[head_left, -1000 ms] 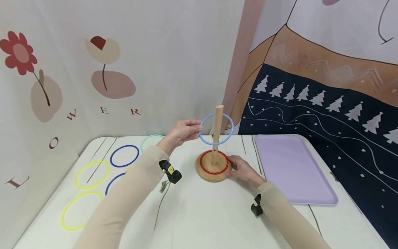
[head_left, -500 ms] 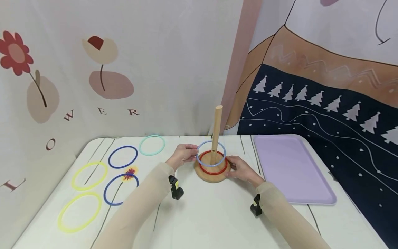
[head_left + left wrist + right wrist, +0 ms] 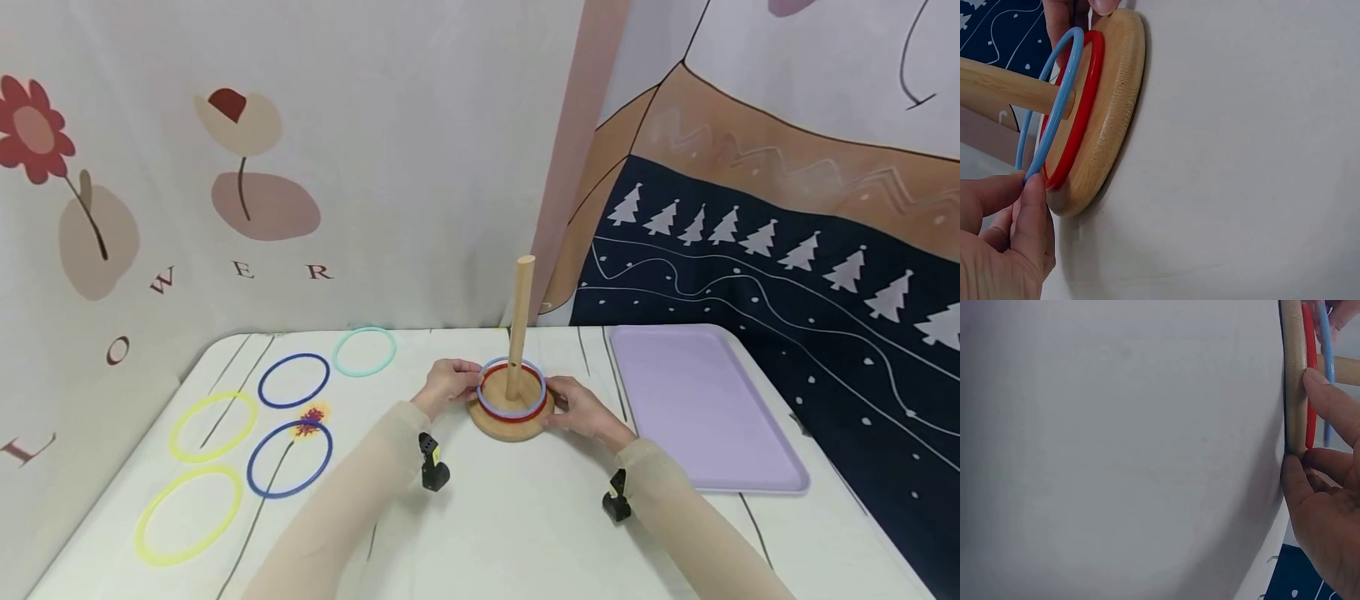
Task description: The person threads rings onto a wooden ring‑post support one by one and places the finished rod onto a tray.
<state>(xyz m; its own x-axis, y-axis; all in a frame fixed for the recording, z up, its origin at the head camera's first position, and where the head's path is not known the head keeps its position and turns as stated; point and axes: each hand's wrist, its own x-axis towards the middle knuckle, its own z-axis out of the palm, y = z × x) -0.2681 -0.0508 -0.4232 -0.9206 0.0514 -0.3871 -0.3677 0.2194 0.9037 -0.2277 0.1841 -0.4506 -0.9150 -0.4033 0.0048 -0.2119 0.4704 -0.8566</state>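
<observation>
A wooden ring stand has a round base (image 3: 512, 432) and an upright peg (image 3: 521, 308). My left hand (image 3: 448, 386) pinches a light blue ring (image 3: 1067, 72) between thumb and fingertips. That ring encircles the peg low down, slightly above the red ring (image 3: 1088, 94), as the left wrist view shows. Around the peg's foot, the red ring lies on the base. My right hand (image 3: 585, 408) grips the right side of the base, its thumb (image 3: 1325, 390) on the rim beside the red ring.
Two dark blue rings (image 3: 326, 379) and two yellow rings (image 3: 237, 500) lie at the left of the white table, with a turquoise ring (image 3: 337, 354) near its back edge. A purple tray (image 3: 705, 408) lies at the right. Printed cloth hangs behind.
My left hand has lowered the light blue ring down along the peg, from mid-height to just above the red ring. My right hand has stayed at the base.
</observation>
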